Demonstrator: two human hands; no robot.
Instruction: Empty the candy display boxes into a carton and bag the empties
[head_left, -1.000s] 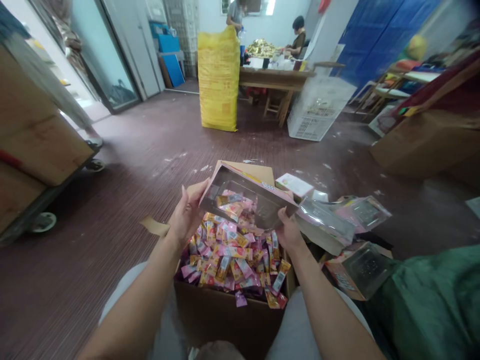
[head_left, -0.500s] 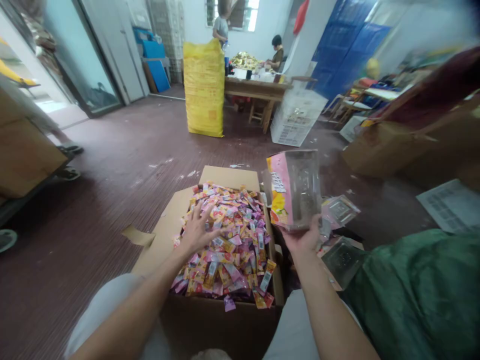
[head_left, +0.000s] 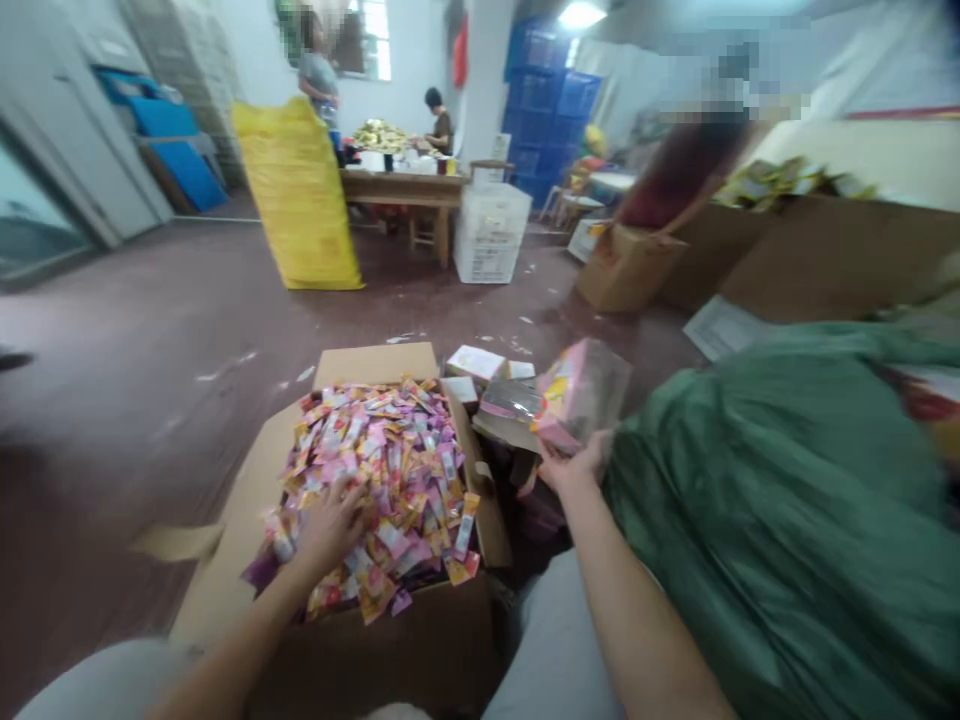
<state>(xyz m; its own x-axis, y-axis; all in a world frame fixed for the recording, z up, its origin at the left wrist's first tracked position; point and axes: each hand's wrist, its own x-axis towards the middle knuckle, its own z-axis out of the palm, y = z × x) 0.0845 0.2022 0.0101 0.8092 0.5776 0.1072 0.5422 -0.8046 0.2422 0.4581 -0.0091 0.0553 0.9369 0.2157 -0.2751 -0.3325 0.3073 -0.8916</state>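
Observation:
An open cardboard box (head_left: 480, 500) sits between my knees, heaped with small pink, orange and purple wrapped sweets (head_left: 397, 450). My left hand (head_left: 337, 515) rests on the left part of the heap. Its fingers are curled down, and their tips are hidden, so what they hold cannot be made out. Right of the box, my right hand (head_left: 577, 465) grips the bottom of a clear plastic display box (head_left: 589, 385) with a pink and yellow printed side. That box is tilted and a little blurred.
Several similar packages (head_left: 510, 410) lie right of the cardboard box. A green sheet (head_left: 780, 500) covers the right side. Beyond stand a yellow sack (head_left: 296, 200), a wooden table (head_left: 397, 185) with two people near it, white crates (head_left: 491, 230), and a person bending over a carton (head_left: 626, 265).
My view has swung to the right. My left hand's spread fingers have curled down onto the sweets. The clear box in my right hand has moved away from the cardboard box and tipped over more.

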